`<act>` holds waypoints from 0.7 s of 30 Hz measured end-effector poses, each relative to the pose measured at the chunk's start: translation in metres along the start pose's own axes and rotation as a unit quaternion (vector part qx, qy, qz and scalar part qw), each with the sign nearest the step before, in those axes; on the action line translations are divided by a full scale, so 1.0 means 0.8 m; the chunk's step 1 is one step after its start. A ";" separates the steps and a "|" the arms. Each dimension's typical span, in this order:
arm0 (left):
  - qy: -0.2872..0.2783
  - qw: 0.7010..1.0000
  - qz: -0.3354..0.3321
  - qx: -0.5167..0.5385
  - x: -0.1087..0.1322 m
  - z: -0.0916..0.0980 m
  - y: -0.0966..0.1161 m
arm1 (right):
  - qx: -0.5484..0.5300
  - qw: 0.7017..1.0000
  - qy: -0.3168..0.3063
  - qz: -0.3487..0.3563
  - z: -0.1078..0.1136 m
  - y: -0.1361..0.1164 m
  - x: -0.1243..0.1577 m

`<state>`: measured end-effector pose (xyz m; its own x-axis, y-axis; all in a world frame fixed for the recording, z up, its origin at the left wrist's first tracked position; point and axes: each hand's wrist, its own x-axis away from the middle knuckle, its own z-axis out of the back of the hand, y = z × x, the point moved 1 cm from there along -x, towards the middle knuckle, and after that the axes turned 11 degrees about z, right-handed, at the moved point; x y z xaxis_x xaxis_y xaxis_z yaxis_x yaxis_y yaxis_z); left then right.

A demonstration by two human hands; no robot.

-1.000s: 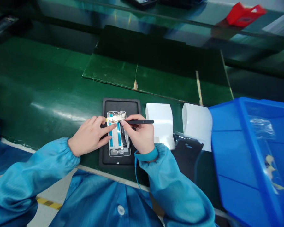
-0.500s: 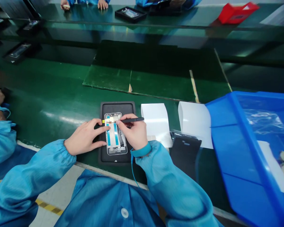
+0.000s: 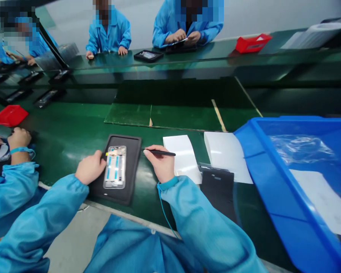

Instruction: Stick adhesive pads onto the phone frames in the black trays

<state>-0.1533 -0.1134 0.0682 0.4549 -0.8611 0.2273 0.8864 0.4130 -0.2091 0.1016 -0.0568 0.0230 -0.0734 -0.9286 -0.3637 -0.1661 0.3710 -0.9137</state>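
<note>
An opened phone (image 3: 115, 167), its inside with blue strips facing up, lies in a black tray (image 3: 133, 167) on the green bench. My left hand (image 3: 91, 167) is closed around the tray's left edge, its fingertips partly hidden, close beside a small yellow tab on the phone. To the right of the tray, my right hand (image 3: 161, 163) pinches a slim black tool, apparently tweezers (image 3: 166, 153), held like a pen. The tool points left, its tip apart from the phone.
Two curled white sheets (image 3: 179, 153) and a dark film sheet (image 3: 217, 191) lie right of my right hand. Beyond them stands a blue bin (image 3: 268, 197) holding clear plastic. A co-worker's hand (image 3: 19, 138) is at the left, near a red box (image 3: 11, 115). Other people work across the bench.
My right hand and the black tool have moved off the phone to the right. My left hand has gone from the phone to the tray's edge; the tray has shifted left and tilted round. The view has risen.
</note>
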 end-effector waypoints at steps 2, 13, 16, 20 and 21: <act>0.004 0.998 0.049 -0.027 -0.027 0.009 -0.050 | 0.012 1.000 -0.015 -0.005 -0.001 0.005 0.001; 0.181 0.966 -0.125 0.132 -0.070 0.021 0.044 | 0.045 0.995 -0.078 0.043 -0.020 -0.021 0.011; 0.141 0.944 -0.213 0.208 -0.076 0.009 0.137 | 0.051 0.990 -0.131 0.000 -0.012 -0.030 0.013; 0.124 0.899 -0.296 0.297 -0.084 0.012 0.220 | 0.092 0.979 -0.174 -0.047 0.007 -0.030 0.023; 0.119 0.890 -0.314 0.308 -0.083 0.014 0.231 | 0.110 0.977 -0.175 -0.056 0.012 -0.028 0.027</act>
<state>-0.0190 0.0236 0.0250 -0.1137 -0.9877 -0.1076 0.8716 -0.1511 0.4663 0.1134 -0.0857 0.0340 0.2793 -0.9235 -0.2630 0.0647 0.2914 -0.9544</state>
